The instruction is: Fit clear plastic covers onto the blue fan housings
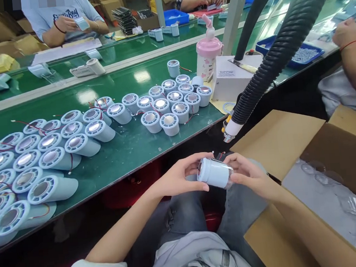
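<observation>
Above my lap, a light-blue cylindrical housing (215, 174) lies tilted on its side between my two hands. My left hand (180, 177) grips its rimmed end, thumb below and fingers over the top. At the opposite end, my right hand (252, 175) has its thumb and fingers around a clear plastic cover (230, 177), which sits over part of the housing. Some right fingertips are hidden behind it. A short wire shows near the rim. On the green bench to the left stand many similar housings (82, 144) with silvery round centres and thin red wires.
A black corrugated hose (271, 63) with a white nozzle hangs ahead of my right hand. An open cardboard box (278, 137) holding clear plastic pieces (354, 205) is at my right. A pink-lidded cup (209, 56) and grey box (233, 76) stand on the bench. Co-workers sit across and at right.
</observation>
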A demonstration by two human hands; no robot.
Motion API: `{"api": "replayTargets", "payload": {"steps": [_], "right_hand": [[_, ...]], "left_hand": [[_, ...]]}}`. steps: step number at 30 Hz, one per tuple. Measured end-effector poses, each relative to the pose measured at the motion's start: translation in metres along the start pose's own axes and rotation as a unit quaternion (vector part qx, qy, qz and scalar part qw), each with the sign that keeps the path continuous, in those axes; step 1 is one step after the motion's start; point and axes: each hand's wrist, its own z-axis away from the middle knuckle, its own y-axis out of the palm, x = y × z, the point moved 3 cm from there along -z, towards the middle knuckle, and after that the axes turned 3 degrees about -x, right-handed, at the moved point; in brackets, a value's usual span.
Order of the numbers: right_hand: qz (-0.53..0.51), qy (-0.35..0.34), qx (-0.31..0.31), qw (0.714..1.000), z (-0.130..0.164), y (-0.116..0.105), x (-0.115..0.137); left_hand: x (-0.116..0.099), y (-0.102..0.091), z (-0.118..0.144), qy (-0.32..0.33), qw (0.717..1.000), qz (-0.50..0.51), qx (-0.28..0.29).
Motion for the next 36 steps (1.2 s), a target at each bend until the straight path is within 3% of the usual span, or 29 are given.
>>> {"api": "replayTargets", "payload": {"steps": [4, 8, 13, 21, 25, 30, 33, 36], "right_hand": [[-0.099, 0.059, -0.043, 0.992, -0.006, -0.006, -0.006], [-0.203, 0.1, -0.109, 0.968, -0.019, -0.014, -0.012], [-0.248, 0.128, -0.125, 0.952, -0.038, -0.021, -0.016], [-0.263, 0.139, -0.113, 0.948, -0.043, -0.017, -0.017], [-0.219, 0.102, -0.107, 0.964, -0.038, -0.011, -0.018], [-0.141, 0.068, -0.067, 0.985, -0.017, 0.005, -0.015], [0.031, 0.021, -0.037, 0.999, 0.0, 0.014, -0.004], [0.225, -0.035, -0.01, 0.974, 0.013, 0.022, 0.012]], "left_hand": [[0.005, -0.001, -0.015, -0.006, 0.999, 0.044, -0.005], [0.012, -0.003, -0.047, -0.037, 0.995, 0.078, -0.042], [0.0, -0.002, -0.082, -0.022, 0.997, 0.061, -0.029], [-0.008, -0.007, -0.084, -0.028, 0.999, 0.03, -0.014], [0.003, -0.013, -0.063, -0.036, 0.998, 0.041, -0.025], [0.007, -0.008, -0.017, -0.005, 1.0, 0.008, 0.008], [0.003, -0.001, 0.006, 0.014, 0.999, -0.044, -0.003], [-0.002, 0.004, 0.02, 0.043, 0.997, -0.064, -0.014]]}}
